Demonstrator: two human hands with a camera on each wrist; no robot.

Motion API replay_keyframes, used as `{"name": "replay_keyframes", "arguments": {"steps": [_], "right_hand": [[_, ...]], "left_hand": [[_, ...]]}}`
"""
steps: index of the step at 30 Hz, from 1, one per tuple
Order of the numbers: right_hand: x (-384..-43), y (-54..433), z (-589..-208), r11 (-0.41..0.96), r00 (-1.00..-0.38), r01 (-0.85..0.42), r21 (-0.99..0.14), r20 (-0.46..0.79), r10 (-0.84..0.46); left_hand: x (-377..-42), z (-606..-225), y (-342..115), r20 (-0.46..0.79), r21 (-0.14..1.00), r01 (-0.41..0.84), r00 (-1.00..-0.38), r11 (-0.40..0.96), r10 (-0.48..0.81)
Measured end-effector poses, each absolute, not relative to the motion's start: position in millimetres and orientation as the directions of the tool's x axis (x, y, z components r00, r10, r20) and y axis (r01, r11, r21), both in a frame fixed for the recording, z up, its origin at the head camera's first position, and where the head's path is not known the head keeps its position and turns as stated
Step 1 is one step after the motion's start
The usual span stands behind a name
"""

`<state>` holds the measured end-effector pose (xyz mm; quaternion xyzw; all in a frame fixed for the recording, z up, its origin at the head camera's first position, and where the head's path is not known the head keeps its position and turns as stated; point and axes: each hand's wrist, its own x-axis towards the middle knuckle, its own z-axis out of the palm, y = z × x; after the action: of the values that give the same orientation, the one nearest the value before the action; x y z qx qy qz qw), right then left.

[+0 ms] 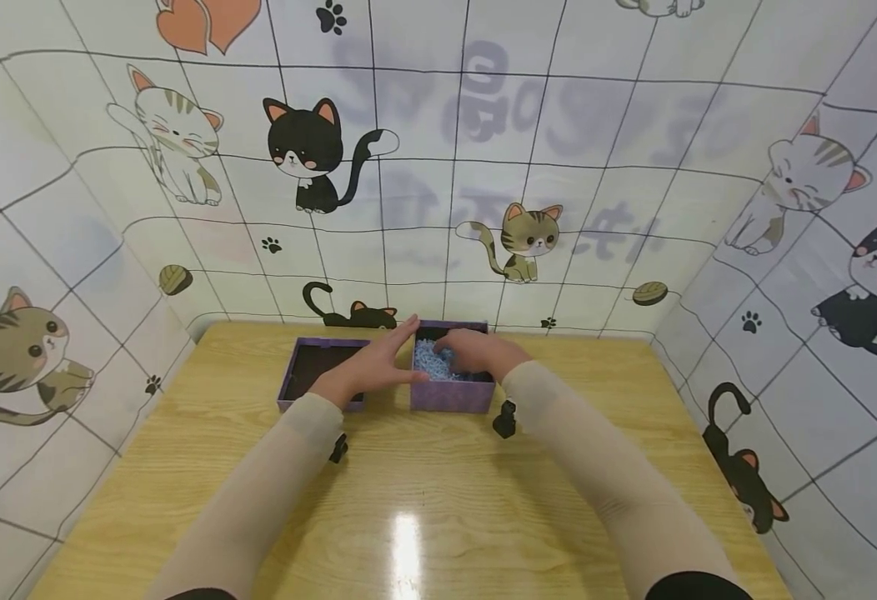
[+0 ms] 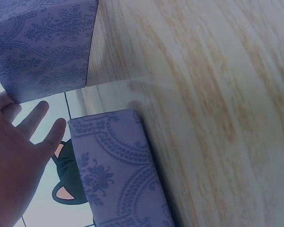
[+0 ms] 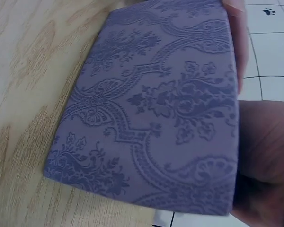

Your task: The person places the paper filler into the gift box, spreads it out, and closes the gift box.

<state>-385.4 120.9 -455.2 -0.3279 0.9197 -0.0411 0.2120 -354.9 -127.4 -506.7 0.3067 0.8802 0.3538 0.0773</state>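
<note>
In the head view, a purple patterned box (image 1: 452, 397) stands at the back of the table with light-blue shredded paper (image 1: 431, 362) inside. My right hand (image 1: 479, 350) reaches into it from the right, bent fingers at the paper; its fingertips are partly hidden. The box's outer wall (image 3: 156, 109) covers most of that hand in the right wrist view. Along the box's left side, my left hand (image 1: 374, 367) lies with fingers and thumb spread, thumb at the near corner. Beneath the left wrist is a shallow purple lid (image 1: 322, 371) with a dark inside.
The light wooden table (image 1: 423, 483) meets walls covered in white cloth (image 1: 423, 192) with cat drawings and grid lines. Small black devices are strapped under both wrists. A bright reflection lies near the table's front.
</note>
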Motion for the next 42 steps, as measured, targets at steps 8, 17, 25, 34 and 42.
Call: {"name": "replay_keyframes", "arguments": {"steps": [8, 17, 25, 34, 42], "right_hand": [[-381, 116, -459, 0.802, -0.715, -0.568, -0.186, -0.372, -0.592], [-379, 132, -451, 0.794, -0.743, -0.558, -0.24, -0.283, -0.607], [-366, 155, -440, 0.722, -0.79, -0.511, -0.467, -0.078, -0.609], [-349, 156, -448, 0.644, -0.859, -0.443, -0.624, 0.088, -0.505], [-328, 129, -455, 0.503, -0.874, -0.411, -0.76, 0.171, -0.454]], "left_hand": [[-355, -508, -126, 0.082, 0.666, 0.486, -0.802, 0.566, 0.592], [-354, -506, -125, 0.06, 0.685, 0.468, -0.8, 0.558, 0.597], [-359, -507, -125, 0.055, 0.704, 0.452, -0.804, 0.548, 0.593], [-349, -496, -132, 0.104, 0.76, 0.413, -0.839, 0.501, 0.533], [-338, -490, -159, 0.141, 0.767, 0.41, -0.858, 0.493, 0.494]]}}
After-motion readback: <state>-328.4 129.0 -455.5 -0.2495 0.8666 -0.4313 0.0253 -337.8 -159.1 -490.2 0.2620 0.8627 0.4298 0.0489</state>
